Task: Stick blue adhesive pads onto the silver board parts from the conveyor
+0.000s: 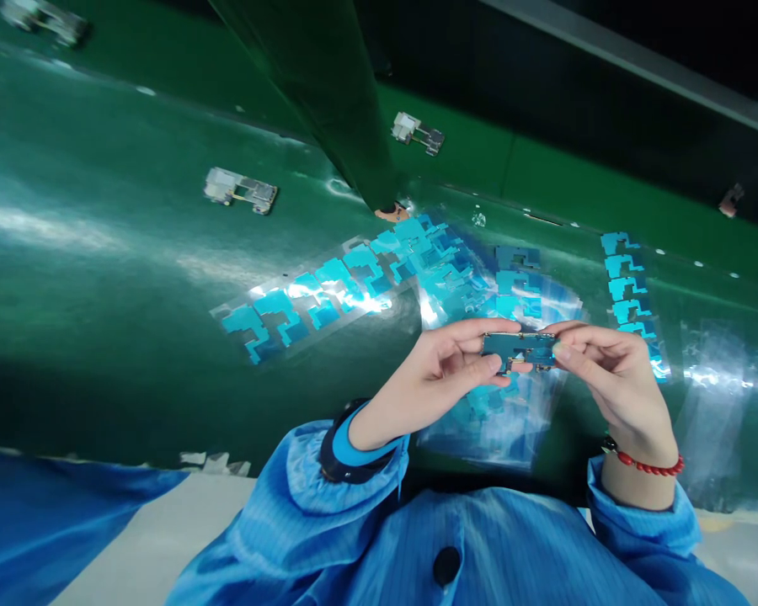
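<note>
Between my two hands is a small dark-blue-topped circuit board [523, 343], held level above the bench. My left hand [451, 366] pinches its left end, thumb in front and fingers behind. At the other end, my right hand [610, 358] grips the board between thumb and index finger. Beneath the hands lies a pile of clear sheets [499, 429] bearing blue die-cut film pieces. A long strip of blue film pieces [325, 290] runs off to the left of the pile. Part of the pile is hidden by my hands.
Other circuit boards lie apart: one on the bench [240, 190], one on the green strip behind [418, 133], another at the far left [44, 21]. A second strip of blue film pieces [625, 290] lies right. A green post [328, 93] rises at the back.
</note>
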### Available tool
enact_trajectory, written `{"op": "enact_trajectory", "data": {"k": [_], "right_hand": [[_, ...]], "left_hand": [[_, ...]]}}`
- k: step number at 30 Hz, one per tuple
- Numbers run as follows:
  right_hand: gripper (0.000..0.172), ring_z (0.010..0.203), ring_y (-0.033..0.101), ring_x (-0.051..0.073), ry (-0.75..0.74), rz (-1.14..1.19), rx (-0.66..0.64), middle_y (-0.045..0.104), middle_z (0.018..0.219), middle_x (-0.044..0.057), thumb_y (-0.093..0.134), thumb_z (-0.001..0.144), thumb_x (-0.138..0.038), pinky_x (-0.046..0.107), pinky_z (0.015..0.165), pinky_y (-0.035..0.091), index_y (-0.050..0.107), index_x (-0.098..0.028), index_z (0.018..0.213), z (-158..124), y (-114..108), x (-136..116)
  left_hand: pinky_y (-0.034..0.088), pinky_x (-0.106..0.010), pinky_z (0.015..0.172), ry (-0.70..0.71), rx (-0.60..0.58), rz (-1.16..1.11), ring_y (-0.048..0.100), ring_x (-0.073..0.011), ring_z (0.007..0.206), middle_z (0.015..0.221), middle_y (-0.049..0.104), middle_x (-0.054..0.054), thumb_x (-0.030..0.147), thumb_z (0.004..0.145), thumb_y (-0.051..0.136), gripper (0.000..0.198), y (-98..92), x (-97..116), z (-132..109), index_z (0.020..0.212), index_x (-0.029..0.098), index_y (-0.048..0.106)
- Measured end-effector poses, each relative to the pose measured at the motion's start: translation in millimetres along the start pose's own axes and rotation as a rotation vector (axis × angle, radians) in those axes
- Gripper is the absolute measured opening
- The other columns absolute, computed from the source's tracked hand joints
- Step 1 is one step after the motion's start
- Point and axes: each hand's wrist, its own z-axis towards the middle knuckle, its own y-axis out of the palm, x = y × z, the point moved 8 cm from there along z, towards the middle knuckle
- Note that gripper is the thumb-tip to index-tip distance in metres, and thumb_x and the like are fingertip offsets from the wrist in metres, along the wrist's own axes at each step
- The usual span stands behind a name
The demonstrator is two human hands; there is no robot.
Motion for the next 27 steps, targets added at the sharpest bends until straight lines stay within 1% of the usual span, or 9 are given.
{"op": "enact_trajectory", "data": {"k": [7,14,18,20,24,27], "right_hand": [[0.001,0.089,0.07,0.021,0.01,-0.019,0.009,0.075,0.092,0.005,0.077,0.077,-0.024,0.027,0.068,0.06,0.077,-0.023,0.076,-0.3,-0.7,1.9],[0.004,0.087,0.07,0.018,0.003,0.013,-0.004,0.076,0.092,0.003,0.076,0.078,-0.021,0.025,0.068,0.059,0.077,-0.025,0.078,-0.6,0.5,1.0],[0.001,0.088,0.07,0.02,0.001,-0.004,0.006,0.075,0.091,0.005,0.077,0.077,-0.024,0.027,0.068,0.059,0.077,-0.024,0.077,0.5,-0.3,0.9],[0.002,0.087,0.07,0.02,0.001,-0.013,0.007,0.075,0.09,0.005,0.077,0.077,-0.025,0.027,0.067,0.059,0.077,-0.024,0.076,0.6,-0.6,1.1],[0.002,0.089,0.07,0.021,0.0,-0.015,0.007,0.075,0.09,0.005,0.077,0.077,-0.025,0.027,0.068,0.06,0.077,-0.024,0.076,-0.2,-1.0,1.9],[0.001,0.09,0.07,0.021,0.003,-0.011,0.007,0.075,0.09,0.005,0.077,0.077,-0.025,0.028,0.068,0.06,0.077,-0.024,0.077,-0.3,-0.8,2.3]], "left_hand": [[0.061,-0.031,0.083,0.004,0.001,0.022,0.071,-0.025,0.103,0.105,0.076,-0.007,0.021,0.089,0.062,0.031,-1.4,-0.3,-0.1,0.12,0.016,0.062],[0.061,-0.027,0.082,0.001,0.003,0.014,0.071,-0.0238,0.103,0.106,0.076,-0.008,0.021,0.089,0.063,0.032,-0.9,-0.8,0.0,0.12,0.015,0.062],[0.061,-0.028,0.082,-0.005,0.013,0.011,0.072,-0.0236,0.101,0.101,0.077,-0.005,0.02,0.089,0.063,0.029,-1.0,-0.4,1.0,0.118,0.016,0.063],[0.061,-0.029,0.082,-0.004,0.012,0.011,0.072,-0.0236,0.1,0.098,0.077,-0.005,0.02,0.089,0.063,0.029,-1.0,-0.2,1.1,0.118,0.017,0.063],[0.061,-0.03,0.081,0.0,0.017,0.007,0.072,-0.0245,0.1,0.097,0.077,-0.004,0.02,0.088,0.064,0.029,-2.2,-1.4,0.7,0.117,0.017,0.064],[0.061,-0.029,0.081,0.0,0.017,0.002,0.073,-0.0236,0.099,0.096,0.078,-0.004,0.019,0.089,0.063,0.028,-2.4,-2.7,0.3,0.116,0.017,0.064]]}}
